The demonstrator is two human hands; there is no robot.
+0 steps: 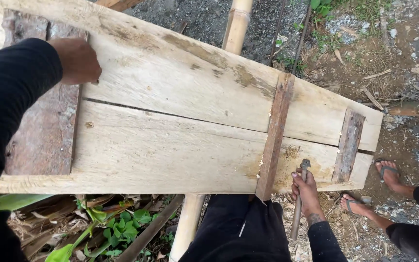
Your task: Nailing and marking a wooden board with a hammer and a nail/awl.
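Observation:
A panel of two wide pale planks [170, 145] lies across a bamboo pole [236, 24]. It is joined by a reddish batten [273, 131], a short batten [348, 145] and a broad weathered board [44, 126] at the left. My left hand [77, 60], in a black sleeve, rests curled on the upper plank beside the weathered board, and its fingers are hidden. My right hand [307, 191] grips the handle of a hammer-like tool [297, 221] at the panel's near edge. The tool's metal head [305, 164] touches the lower plank just right of the reddish batten.
Another person's two feet in flip-flops [389, 173] stand on the gravel at the right, close to the panel's end. A second bamboo pole [415, 109] lies at the far right. Green plants [122, 228] and dry leaves sit under the near edge. My black trouser leg [238, 228] is below.

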